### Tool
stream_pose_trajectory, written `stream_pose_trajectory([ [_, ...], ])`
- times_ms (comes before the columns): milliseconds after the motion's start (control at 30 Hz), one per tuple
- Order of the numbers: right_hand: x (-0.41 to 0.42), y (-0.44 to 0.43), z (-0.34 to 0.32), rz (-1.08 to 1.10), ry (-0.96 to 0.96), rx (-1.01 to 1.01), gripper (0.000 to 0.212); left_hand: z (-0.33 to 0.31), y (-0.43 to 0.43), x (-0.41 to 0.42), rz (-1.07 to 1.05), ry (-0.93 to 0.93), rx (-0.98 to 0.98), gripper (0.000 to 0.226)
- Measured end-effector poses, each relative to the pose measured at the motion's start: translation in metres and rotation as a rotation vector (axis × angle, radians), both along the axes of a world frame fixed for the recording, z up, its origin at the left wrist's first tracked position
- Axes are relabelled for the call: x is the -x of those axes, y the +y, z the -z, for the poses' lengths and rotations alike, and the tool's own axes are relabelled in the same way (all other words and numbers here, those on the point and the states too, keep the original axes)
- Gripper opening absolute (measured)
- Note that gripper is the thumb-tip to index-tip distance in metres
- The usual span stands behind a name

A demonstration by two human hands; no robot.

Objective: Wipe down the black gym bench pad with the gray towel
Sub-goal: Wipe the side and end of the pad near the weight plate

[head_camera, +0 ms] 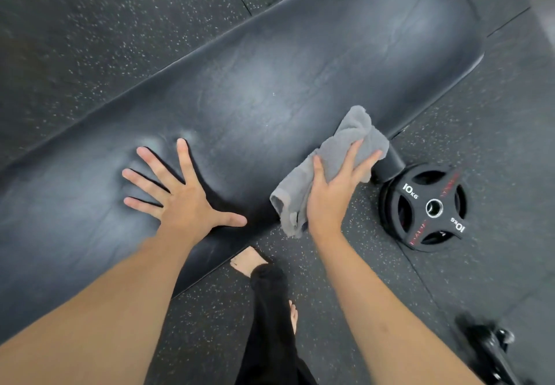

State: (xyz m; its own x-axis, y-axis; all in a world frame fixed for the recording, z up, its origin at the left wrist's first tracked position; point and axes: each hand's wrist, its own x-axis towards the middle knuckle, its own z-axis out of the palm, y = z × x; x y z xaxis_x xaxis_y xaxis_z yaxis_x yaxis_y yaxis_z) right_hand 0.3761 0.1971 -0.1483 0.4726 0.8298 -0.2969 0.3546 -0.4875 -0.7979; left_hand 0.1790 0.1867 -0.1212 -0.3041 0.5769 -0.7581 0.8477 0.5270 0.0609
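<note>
The black gym bench pad runs diagonally from lower left to upper right, its surface streaked with dull patches. My left hand lies flat on the pad with fingers spread wide, pressing a dent into it. The gray towel is bunched at the pad's near edge, part of it hanging over the side. My right hand presses down on the towel with fingers closed over it.
A black 10 kg weight plate lies on the speckled rubber floor just right of the bench, beside a black bench foot. My bare feet and a dark trouser leg are below. Dark equipment sits at the lower right.
</note>
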Motion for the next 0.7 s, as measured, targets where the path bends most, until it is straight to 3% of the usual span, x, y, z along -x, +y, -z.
stream_pose_trajectory([
  [300, -0.092, 0.155, 0.007, -0.088, -0.643, 0.181, 0.073, -0.001, 0.001, 0.000, -0.023, -0.013, 0.016, 0.179],
  [533, -0.099, 0.152, 0.015, -0.105, -0.697, 0.133, 0.072, -0.029, 0.033, -0.028, -0.144, 0.001, 0.118, 0.177],
  [700, -0.098, 0.152, 0.017, -0.153, -0.724, 0.108, 0.069, -0.037, 0.127, -0.104, -0.176, -0.292, -0.151, 0.132],
])
